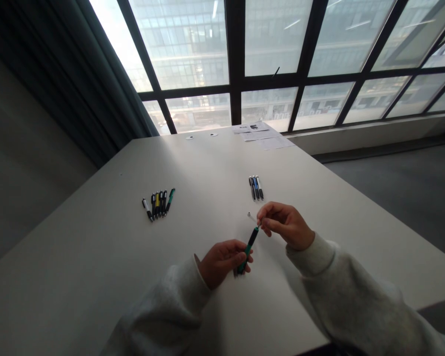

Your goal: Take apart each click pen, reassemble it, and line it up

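Left hand: my left hand [222, 262] is closed around the lower half of a slim green-and-black plastic pen [249, 248], which stands tilted up out of my fist.

Right hand: my right hand [285, 225] is in a narrow pinch at the pen's upper end, with the fingertips [266, 215] close together. A thin pale rod [251, 216] sticks out just past them; I cannot tell if it is pinched or what it is.

Pen: it is held in both hands above the table, and it should feel light, stiff and a little slick. The ribbed grip looks like the surest place to hold it, and the thin rod looks fragile.

Nearby: a row of black, yellow, white and green pens [157, 203] lies left of my hands. A smaller group of black, blue and white pens [255, 188] lies just ahead.

Rest: the pale rectangular table [96, 247] holds white printed sheets [261, 136] and two small white discs [200, 136] at its far end. Beyond it are a dark-framed window [267, 59] and a teal curtain [70, 74]. My sleeves are pale grey fleece [348, 291].
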Action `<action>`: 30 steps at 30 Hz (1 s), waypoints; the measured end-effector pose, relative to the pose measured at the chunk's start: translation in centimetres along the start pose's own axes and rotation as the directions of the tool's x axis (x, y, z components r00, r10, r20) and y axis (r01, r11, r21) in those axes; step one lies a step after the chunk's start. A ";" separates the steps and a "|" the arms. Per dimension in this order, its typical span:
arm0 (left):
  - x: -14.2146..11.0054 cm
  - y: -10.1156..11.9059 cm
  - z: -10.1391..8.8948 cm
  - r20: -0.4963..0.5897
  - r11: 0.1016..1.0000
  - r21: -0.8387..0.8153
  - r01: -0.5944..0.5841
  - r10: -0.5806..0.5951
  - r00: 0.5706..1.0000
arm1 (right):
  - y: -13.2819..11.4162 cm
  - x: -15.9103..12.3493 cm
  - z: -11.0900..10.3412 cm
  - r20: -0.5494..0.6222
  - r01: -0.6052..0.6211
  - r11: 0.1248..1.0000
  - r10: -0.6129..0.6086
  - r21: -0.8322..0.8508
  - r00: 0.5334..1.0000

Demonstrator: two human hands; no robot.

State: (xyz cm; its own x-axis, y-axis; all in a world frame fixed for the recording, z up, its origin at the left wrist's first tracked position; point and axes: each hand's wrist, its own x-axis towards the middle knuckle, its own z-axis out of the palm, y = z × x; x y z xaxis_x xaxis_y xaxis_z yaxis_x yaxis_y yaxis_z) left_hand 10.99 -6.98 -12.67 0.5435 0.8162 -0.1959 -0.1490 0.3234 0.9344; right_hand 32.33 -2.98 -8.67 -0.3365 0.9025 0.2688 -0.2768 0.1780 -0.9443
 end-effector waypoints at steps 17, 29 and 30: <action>0.0 0.2 0.1 -0.001 0.999 -0.034 -0.025 0.025 1.000 | 1.0 0.2 -0.8 0.072 -0.003 0.973 0.020 -0.233 0.997; 0.2 -0.1 0.0 -0.057 0.988 -0.066 -0.141 0.138 0.989 | 5.7 1.6 -1.6 0.199 0.224 0.392 -0.103 -0.892 0.975; 0.2 0.0 0.0 -0.070 0.988 -0.059 -0.145 0.141 0.988 | 5.6 1.7 -1.6 0.201 0.225 0.411 -0.101 -0.883 0.974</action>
State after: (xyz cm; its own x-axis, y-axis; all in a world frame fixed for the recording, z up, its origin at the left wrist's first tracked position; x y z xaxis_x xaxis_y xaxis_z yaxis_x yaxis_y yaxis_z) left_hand 11.08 -6.79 -12.72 0.4578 0.8852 -0.0827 -0.2747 0.2293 0.9338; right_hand 31.66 0.15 -13.85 -0.4810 0.7826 0.3952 0.6056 0.6225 -0.4957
